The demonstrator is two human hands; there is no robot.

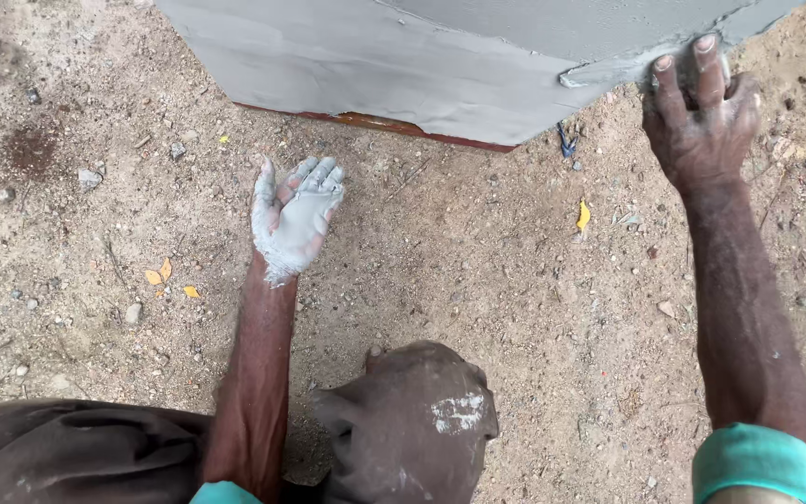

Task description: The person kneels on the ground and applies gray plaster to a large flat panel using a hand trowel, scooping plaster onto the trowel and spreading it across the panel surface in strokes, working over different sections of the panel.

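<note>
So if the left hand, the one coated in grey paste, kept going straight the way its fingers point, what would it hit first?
Most likely the bottom edge of the grey plastered wall. The left hand lies open, palm up, fingers pointing toward it, with only bare sandy ground between, though depth is hard to judge.

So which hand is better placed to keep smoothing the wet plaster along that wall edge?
Probably the right hand: its fingers already press on the grey plaster at the wall edge. The left hand is open, plaster-coated, off the wall.
</note>
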